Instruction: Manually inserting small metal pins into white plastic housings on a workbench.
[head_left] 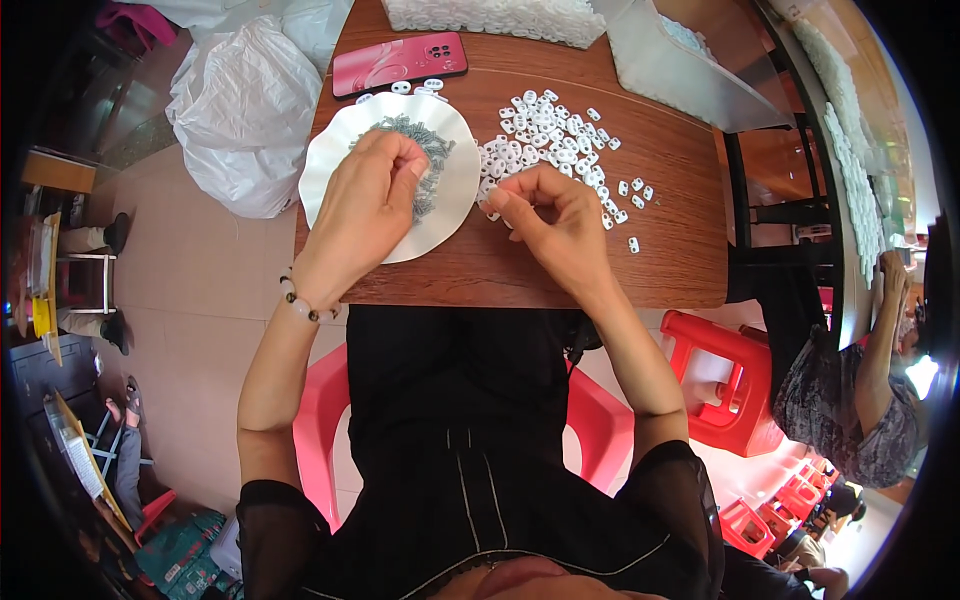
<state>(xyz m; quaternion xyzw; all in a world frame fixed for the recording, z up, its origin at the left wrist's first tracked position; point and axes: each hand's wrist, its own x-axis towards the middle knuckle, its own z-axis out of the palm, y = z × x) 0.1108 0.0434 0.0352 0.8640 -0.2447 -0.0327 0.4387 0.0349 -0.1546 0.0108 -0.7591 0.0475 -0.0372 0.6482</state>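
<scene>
The left hand (372, 195) pinches small grey metal springs (432, 150) on the white scalloped plate (455, 205), while the right hand (555, 215) grasps one small white plastic piece (492, 197) beside the white pile (545, 135).

Even, bright daylight; the table (560, 270) is clearly lit, with soft, short shadows under the hands. Strongest brightness lies at the right rim, where the floor washes out near a red stool (730, 380). Fisheye bending curves the table's edges; corners are black vignette. Centre sharp, rim detail soft and smeared.
</scene>
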